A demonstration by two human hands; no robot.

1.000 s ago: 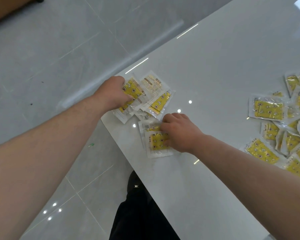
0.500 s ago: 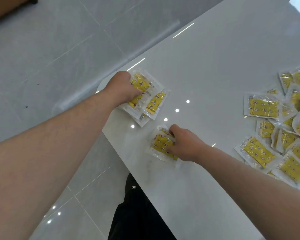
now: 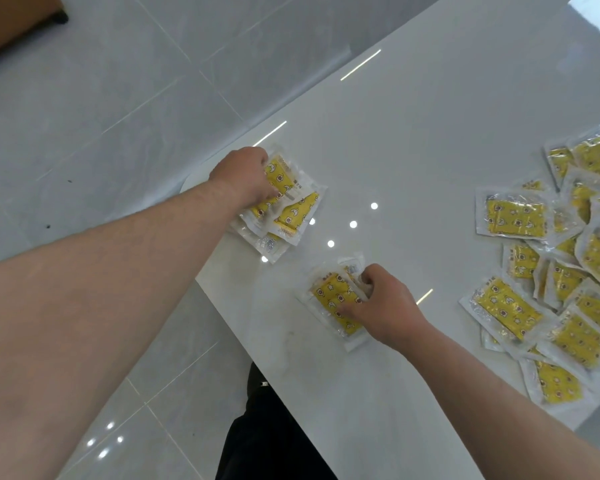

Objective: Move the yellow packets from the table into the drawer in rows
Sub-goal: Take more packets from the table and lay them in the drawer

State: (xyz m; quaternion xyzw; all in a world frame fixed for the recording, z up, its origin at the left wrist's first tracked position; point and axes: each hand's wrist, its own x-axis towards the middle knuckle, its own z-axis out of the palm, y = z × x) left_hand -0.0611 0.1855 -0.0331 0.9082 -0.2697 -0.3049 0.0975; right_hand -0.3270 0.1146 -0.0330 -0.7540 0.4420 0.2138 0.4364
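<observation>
My left hand (image 3: 245, 176) grips a stack of yellow packets (image 3: 290, 211) at the near-left corner of the white table (image 3: 395, 140). My right hand (image 3: 383, 303) is closed on a smaller bunch of yellow packets (image 3: 329, 299) lying on the table a little nearer to me. Both bunches rest on the tabletop. A loose heap of several more yellow packets (image 3: 555, 271) in clear wrappers spreads over the right side of the table. No drawer is in view.
The table's left edge (image 3: 222, 306) runs diagonally, with grey tiled floor (image 3: 101, 98) beyond it. My dark trouser leg (image 3: 267, 431) shows below the edge. A brown piece of furniture (image 3: 11, 22) sits at the top left.
Both hands have gathered their spread packets into tighter bunches. The right hand's bunch has turned and slid slightly to the right; the left hand's stack has closed up under the fingers.
</observation>
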